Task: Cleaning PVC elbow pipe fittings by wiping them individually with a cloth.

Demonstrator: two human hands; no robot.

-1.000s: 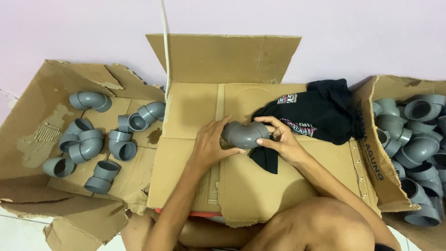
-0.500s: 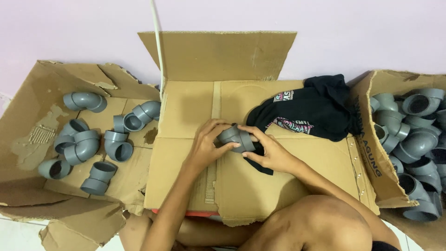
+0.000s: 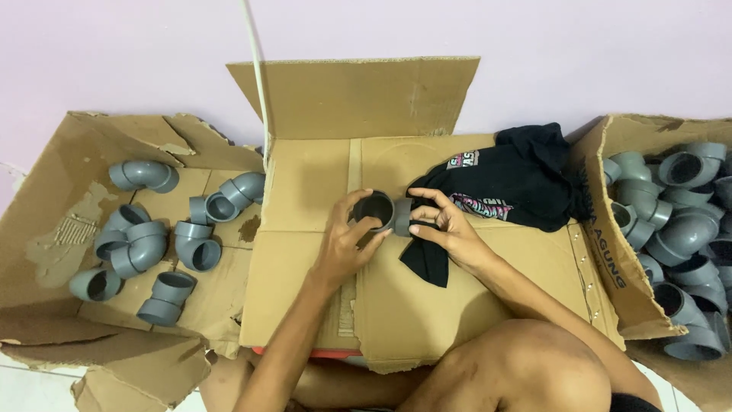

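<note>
Grey elbow (image 3: 383, 211) held above the box (image 3: 396, 305) centre, open mouth up — gripped by left hand (image 3: 347, 246) and right hand (image 3: 448, 229), fingers closed round it. Black cloth (image 3: 511, 183) just beside; more elbows (image 3: 149, 244) lying left, bin (image 3: 610, 252) of them right.

A plain pale lilac wall (image 3: 122, 53) rises above white floor tiles (image 3: 30, 385).

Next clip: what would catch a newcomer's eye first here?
Dead centre, the left hand and right hand share a grip on a grey pipe elbow over a flattened cardboard box. A black printed shirt lies just right of the hands. Loose grey elbows are scattered on torn cardboard at left, and an open box of elbows sits at right.
</note>
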